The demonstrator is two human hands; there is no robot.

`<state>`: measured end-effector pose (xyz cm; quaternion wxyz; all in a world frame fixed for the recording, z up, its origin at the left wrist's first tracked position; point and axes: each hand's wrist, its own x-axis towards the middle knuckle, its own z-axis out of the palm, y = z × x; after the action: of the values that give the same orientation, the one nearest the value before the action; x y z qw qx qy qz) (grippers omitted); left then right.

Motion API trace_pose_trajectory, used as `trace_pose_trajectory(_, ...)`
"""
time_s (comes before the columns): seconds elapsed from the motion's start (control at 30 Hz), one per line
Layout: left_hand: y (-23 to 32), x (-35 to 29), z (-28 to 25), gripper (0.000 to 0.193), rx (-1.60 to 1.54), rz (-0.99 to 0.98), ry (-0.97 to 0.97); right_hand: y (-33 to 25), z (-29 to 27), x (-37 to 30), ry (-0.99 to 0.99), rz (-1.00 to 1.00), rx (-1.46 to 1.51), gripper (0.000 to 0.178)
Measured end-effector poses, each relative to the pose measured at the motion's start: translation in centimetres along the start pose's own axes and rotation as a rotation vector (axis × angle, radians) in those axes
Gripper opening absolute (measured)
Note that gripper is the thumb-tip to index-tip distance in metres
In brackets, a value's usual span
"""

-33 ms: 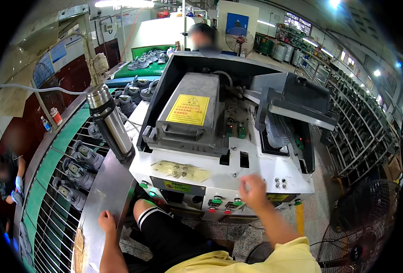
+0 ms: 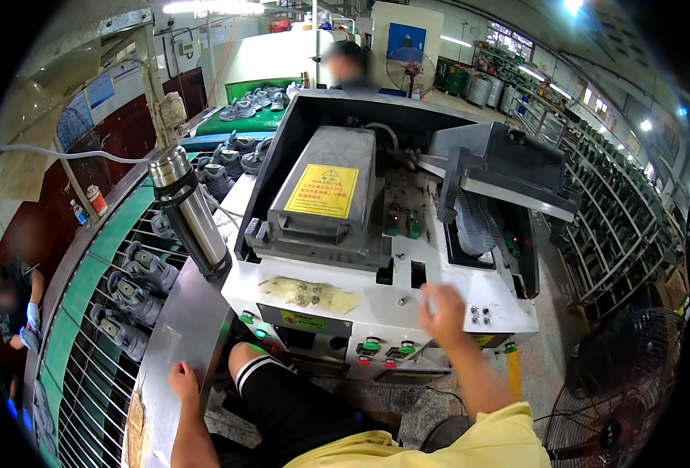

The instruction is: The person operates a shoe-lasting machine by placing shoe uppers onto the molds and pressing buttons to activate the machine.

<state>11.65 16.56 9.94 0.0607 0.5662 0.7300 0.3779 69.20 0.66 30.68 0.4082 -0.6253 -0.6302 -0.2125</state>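
Note:
My left hand [image 2: 183,379] is curled into a loose fist on the bare metal ledge [image 2: 175,331], and nothing shows in it. Over the front of a white press machine [image 2: 454,292] hovers my right hand [image 2: 443,312], its fingers smeared by motion. Behind it, on the machine's right side, a grey shoe [image 2: 476,222] stands sole-outward beneath a raised dark press head [image 2: 509,171]. The machine's left station has its grey metal cover [image 2: 333,148] down, with a yellow warning label on top. Green and red push buttons [image 2: 371,344] line the front panel.
A steel thermos [image 2: 189,210] stands at the ledge's far end. Left of it, several grey shoes [image 2: 148,269] sit on a wire-rod conveyor with green edging. A person [image 2: 349,66] is behind the machine, another at far left. A floor fan [image 2: 618,390] stands at right, near shoe racks [image 2: 618,210].
My right hand has shifted slightly to the right over the machine's front. My left hand stays on the ledge.

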Motion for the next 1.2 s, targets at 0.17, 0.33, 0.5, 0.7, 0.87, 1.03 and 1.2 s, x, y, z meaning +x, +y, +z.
trace_pose_trajectory(0.17, 0.5, 0.0, 0.2, 0.027, 0.018, 0.018, 0.006, 12.0, -0.6, 7.0, 0.037, 0.299, -0.529, 0.069)
trace_pose_trajectory(0.33, 1.7, -0.5, -0.6, 0.027, 0.031, -0.021, 0.038, 18.2, -0.8, 14.2, -0.48, 0.847, -0.57, 0.089)
trace_pose_trajectory(0.5, 3.1, -0.8, -1.3, 0.027, 0.035, -0.091, 0.02, 23.0, 0.5, 16.8, -0.552, 1.055, -0.555, 0.099)
trace_pose_trajectory(0.7, 2.8, -0.9, -1.8, 0.027, 0.066, -0.082, 0.043, 19.0, 0.4, 17.4, -0.39, 1.092, -0.578, 0.094)
trace_pose_trajectory(0.87, 2.3, -1.3, -2.2, 0.027, 0.009, -0.079, 0.038, 15.7, -2.2, 14.7, 0.01, 1.056, -0.474, 0.085)
trace_pose_trajectory(1.03, 2.8, -1.1, -2.2, 0.027, -0.023, -0.065, 0.045, 13.6, -4.9, 8.6, 0.421, 0.734, -0.187, 0.081)
trace_pose_trajectory(1.2, 2.6, -1.4, -2.7, 0.027, -0.015, -0.088, 0.022, 9.8, -6.1, 2.6, 0.675, 0.495, 0.176, 0.09)
